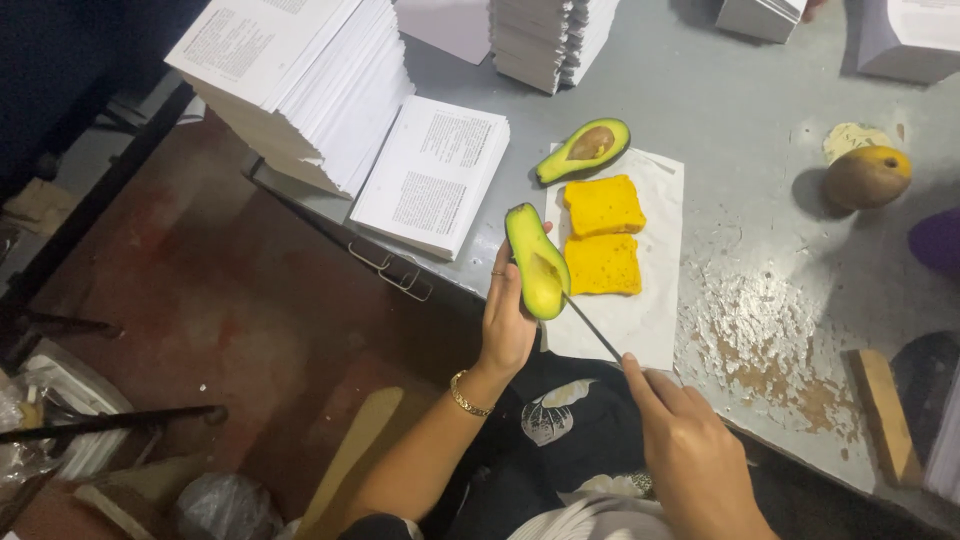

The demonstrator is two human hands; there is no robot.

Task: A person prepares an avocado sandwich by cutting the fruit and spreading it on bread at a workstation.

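Left hand (507, 322) cups a pitless avocado half (537, 262); right hand (690, 455) grips a knife (592, 328), tip in flesh — shallow, controlled cuts suit best.

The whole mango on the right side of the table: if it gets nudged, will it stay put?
The mango is rounded and sits free on the flat grey table, so a nudge would probably set it rolling or rocking. Its skin looks smooth, so it may slip under a loose grip. It looks solid, likely heavy for its size.
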